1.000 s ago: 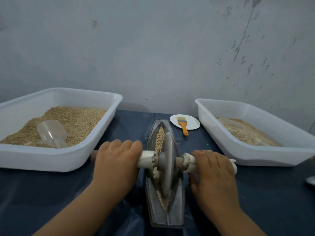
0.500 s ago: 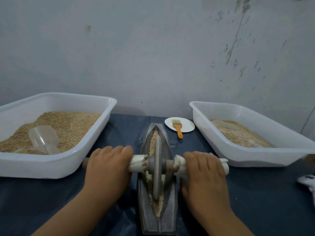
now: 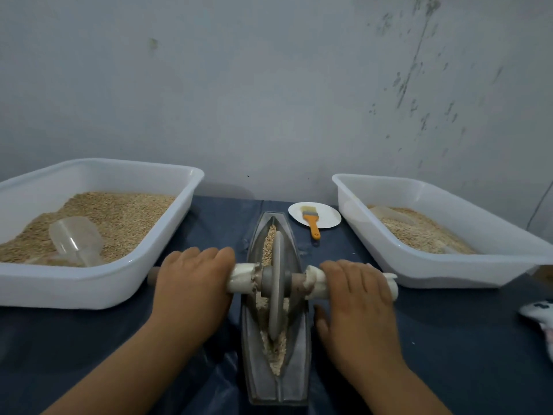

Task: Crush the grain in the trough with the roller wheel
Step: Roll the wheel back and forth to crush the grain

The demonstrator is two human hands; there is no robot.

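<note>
Trough (image 3: 276, 384) lengthwise mid-table on dark cloth (image 3: 449, 354), pointed tip toward the wall, blunt end nearest. Roller wheel (image 3: 276, 283) upright in its groove, about midway, crushed grain (image 3: 275, 357) heaped before and behind. Left hand (image 3: 191, 289) and right hand (image 3: 359, 295) laid over the axle handle (image 3: 242, 280) either side, fingers draped across it; wrapped beneath or merely pressing, cannot tell. Left tub (image 3: 98, 283) and right tub (image 3: 443, 271) close on both flanks, left handle end just beside the left tub's rim. Scoop (image 3: 74, 241) half-sunk in the left tub. Brush (image 3: 312, 223) on a plate (image 3: 329, 215) beyond the tip.
</note>
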